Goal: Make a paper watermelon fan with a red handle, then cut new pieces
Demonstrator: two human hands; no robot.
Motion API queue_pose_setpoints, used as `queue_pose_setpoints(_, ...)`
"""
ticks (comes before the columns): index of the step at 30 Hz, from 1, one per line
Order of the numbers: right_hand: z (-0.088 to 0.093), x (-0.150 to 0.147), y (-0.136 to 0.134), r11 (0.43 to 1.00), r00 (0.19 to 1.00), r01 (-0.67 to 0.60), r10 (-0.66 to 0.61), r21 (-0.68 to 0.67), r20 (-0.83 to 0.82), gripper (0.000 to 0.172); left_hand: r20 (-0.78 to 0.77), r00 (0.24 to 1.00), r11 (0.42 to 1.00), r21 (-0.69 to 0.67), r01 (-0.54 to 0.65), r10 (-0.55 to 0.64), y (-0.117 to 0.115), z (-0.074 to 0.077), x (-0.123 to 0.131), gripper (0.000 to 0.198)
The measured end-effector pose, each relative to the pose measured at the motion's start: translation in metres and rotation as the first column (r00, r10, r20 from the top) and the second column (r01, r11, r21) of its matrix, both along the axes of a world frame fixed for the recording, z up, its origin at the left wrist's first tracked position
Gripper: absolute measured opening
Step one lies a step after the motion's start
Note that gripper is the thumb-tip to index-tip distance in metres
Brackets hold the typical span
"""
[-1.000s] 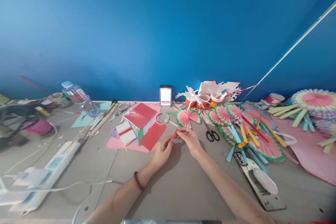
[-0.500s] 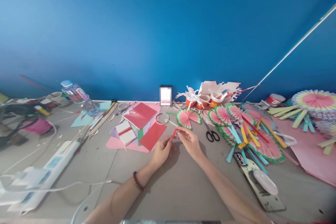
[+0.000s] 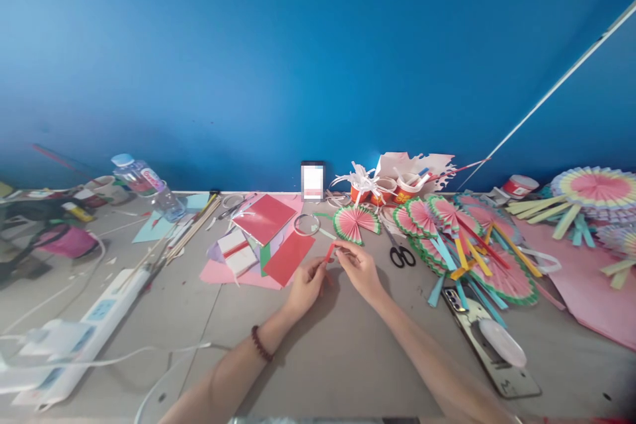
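My left hand [image 3: 307, 283] and my right hand [image 3: 362, 267] meet over the middle of the grey table [image 3: 318, 351]. Both pinch a narrow red paper strip [image 3: 330, 252] that stands up between the fingertips. A beaded bracelet [image 3: 260, 343] circles my left wrist. Just beyond the hands lie red paper sheets [image 3: 288, 257] on pink paper, a roll of clear tape [image 3: 307, 224] and a small pink-and-green pleated paper fan [image 3: 354, 221].
Black scissors [image 3: 401, 254] lie right of my hands beside a heap of pleated fans [image 3: 462, 242] with coloured strips. A phone [image 3: 489, 342] lies at right front. A white power strip [image 3: 84, 331], cables, wooden sticks [image 3: 191, 230] and a water bottle [image 3: 146, 185] occupy the left. Paper cups [image 3: 382, 191] stand by the blue wall.
The red strip has risen from a small folded piece into a longer upright strip between my fingertips. Both hands stay almost in place.
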State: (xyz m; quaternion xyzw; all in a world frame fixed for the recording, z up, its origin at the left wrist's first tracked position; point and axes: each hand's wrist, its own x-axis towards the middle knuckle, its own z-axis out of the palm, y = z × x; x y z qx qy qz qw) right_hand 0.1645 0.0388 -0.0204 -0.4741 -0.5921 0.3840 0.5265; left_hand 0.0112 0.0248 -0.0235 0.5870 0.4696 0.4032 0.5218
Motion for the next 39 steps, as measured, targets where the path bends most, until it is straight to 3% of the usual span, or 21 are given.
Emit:
queue_pose_setpoints(4, 0.005, 0.002, -0.002, 0.987, 0.979, 0.017, -0.049, 0.157, 0.200, 0.024, 0.010, 1.000, 1.000, -0.015, 0.005, -0.005, 0.000, 0.000, 0.000, 0.045)
queue_pose_setpoints(11, 0.003, 0.003, -0.003, 0.951, 0.919, 0.036, -0.153, 0.308, 0.365, 0.028, 0.040, 0.999, 0.999, -0.038, 0.012, -0.011, 0.000, -0.003, 0.000, 0.047)
queue_pose_setpoints(15, 0.000, 0.007, -0.003, 0.903, 0.845, -0.030, -0.206, 0.429, 0.493, 0.031, 0.112, 0.993, 0.996, -0.079, 0.041, -0.032, 0.002, -0.002, 0.001, 0.050)
queue_pose_setpoints(20, -0.002, 0.013, 0.001, 0.887, 0.769, -0.148, -0.175, 0.438, 0.615, 0.036, 0.218, 0.975, 0.987, -0.138, 0.079, -0.048, 0.003, 0.006, 0.001, 0.049)
queue_pose_setpoints(24, -0.001, 0.014, -0.001, 0.875, 0.762, -0.184, -0.160, 0.447, 0.628, 0.038, 0.246, 0.969, 0.987, -0.150, 0.057, -0.018, 0.004, 0.006, 0.001, 0.048)
queue_pose_setpoints(28, 0.002, 0.006, -0.005, 0.928, 0.876, -0.063, -0.125, 0.368, 0.465, 0.029, 0.264, 0.965, 0.986, -0.161, 0.040, 0.004, 0.005, 0.004, 0.000, 0.043)
queue_pose_setpoints(30, 0.002, 0.001, -0.005, 0.978, 0.956, 0.027, -0.087, 0.208, 0.282, 0.023, 0.269, 0.963, 0.983, -0.173, 0.054, -0.006, 0.006, 0.004, 0.000, 0.042)
queue_pose_setpoints(32, 0.000, -0.002, -0.003, 1.000, 0.998, 0.021, -0.020, -0.017, 0.064, 0.023, 0.270, 0.963, 0.982, -0.177, 0.066, -0.016, 0.006, 0.004, -0.001, 0.043)
queue_pose_setpoints(35, -0.005, -0.004, 0.001, 0.966, 0.983, -0.050, 0.003, -0.254, -0.182, 0.028, 0.264, 0.964, 0.985, -0.156, 0.079, -0.035, 0.006, 0.003, -0.001, 0.046)
queue_pose_setpoints(39, -0.009, -0.005, 0.004, 0.941, 0.948, -0.093, -0.016, -0.326, -0.317, 0.029, 0.232, 0.971, 0.987, -0.136, 0.089, -0.056, 0.006, -0.002, 0.000, 0.051)
